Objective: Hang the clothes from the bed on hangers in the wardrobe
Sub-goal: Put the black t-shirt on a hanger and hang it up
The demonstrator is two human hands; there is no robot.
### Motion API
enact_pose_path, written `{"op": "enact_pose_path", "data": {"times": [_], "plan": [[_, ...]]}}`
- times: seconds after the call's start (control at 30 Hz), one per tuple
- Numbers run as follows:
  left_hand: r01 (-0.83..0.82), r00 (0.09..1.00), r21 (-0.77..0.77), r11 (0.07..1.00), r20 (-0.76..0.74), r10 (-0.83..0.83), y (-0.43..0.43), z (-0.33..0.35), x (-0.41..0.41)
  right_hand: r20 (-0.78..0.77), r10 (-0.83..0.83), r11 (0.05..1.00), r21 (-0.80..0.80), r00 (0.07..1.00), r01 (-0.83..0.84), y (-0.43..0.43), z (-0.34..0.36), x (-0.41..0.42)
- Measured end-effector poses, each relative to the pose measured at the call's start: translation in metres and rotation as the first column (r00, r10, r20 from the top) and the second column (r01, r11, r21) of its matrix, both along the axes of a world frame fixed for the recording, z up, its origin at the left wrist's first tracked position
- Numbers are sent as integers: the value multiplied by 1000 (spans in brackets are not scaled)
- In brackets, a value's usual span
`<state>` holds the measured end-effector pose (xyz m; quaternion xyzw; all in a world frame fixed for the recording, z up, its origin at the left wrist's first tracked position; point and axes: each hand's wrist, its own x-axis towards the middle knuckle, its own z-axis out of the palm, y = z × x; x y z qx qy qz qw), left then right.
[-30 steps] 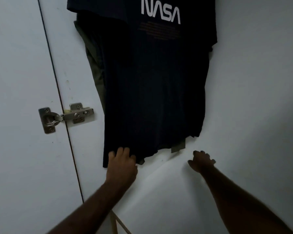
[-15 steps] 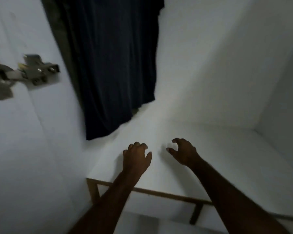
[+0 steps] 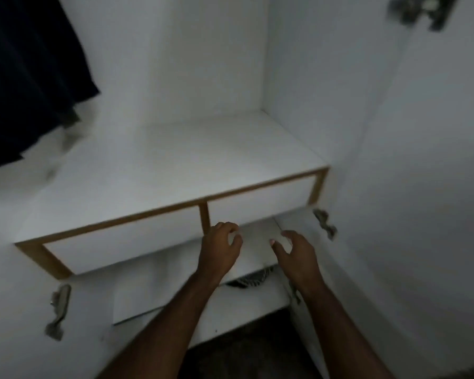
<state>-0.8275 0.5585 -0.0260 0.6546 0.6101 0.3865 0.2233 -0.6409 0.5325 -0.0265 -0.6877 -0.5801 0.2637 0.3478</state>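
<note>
Nothing held in either hand: left hand point(image 3: 220, 250) and right hand point(image 3: 296, 258) low in front of the drawers point(image 3: 121, 242), near each other but apart, fingers loosely curled round no cloth. Contact with the drawer fronts impossible to tell. Shirt point(image 3: 25, 77) up at the far left inside the wardrobe point(image 3: 203, 64), hem just above the shelf point(image 3: 175, 165), hanger out of view; bed and any clothes left on it out of view too. Looks like a gap between garments, so probably time to turn back for the next one. First risk: knuckles or a forearm against a hinge point(image 3: 324, 224) just beside the right hand, or against another hinge point(image 3: 56, 310) at lower left, given metal edges jutting from the walls and dim, blurred sight of them. Second: a sleeve of the next garment snagging on those same hinges on the way in. Third: the shirt perhaps seated badly on a hanger not visible here, hence a slide down onto the shelf if brushed. Fourth: confusion over the striped thing point(image 3: 251, 279) tucked under the drawers, too hidden to identify; not from the bed as far as can be judged, so best left alone. Last: a shoulder or head against the door point(image 3: 422, 187), close by at the right, on turning away.
</note>
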Motion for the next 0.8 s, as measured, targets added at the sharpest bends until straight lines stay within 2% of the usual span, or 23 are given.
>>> {"op": "enact_pose_path", "data": {"times": [0.07, 0.2, 0.3, 0.43, 0.6, 0.8], "plan": [[85, 996, -72, 994, -17, -87, -35, -25, 34, -52, -89, 992, -99, 995, 84, -52, -33, 28], [207, 971, -227, 952, -73, -228, -102, -73, 80, -45, -192, 941, -292, 980, 171, -136, -77, 69], [274, 945, -390, 879, -62, -322, -149, -97, 98, -28, -270, 897, -370, 963, 241, -190, -88, 91], [346, 904, -528, 776, -32, -425, -185, -121, 118, -48, -439, 810, -454, 897, 372, -250, -102, 107], [398, 869, -656, 641, 47, -492, -213, -154, 138, -57, -681, 636, -540, 730, 551, -326, -120, 101], [513, 744, -733, 446, 120, -658, -274, -180, 169, -10, -895, 349, -641, 447, 684, -446, -142, 76]]}}
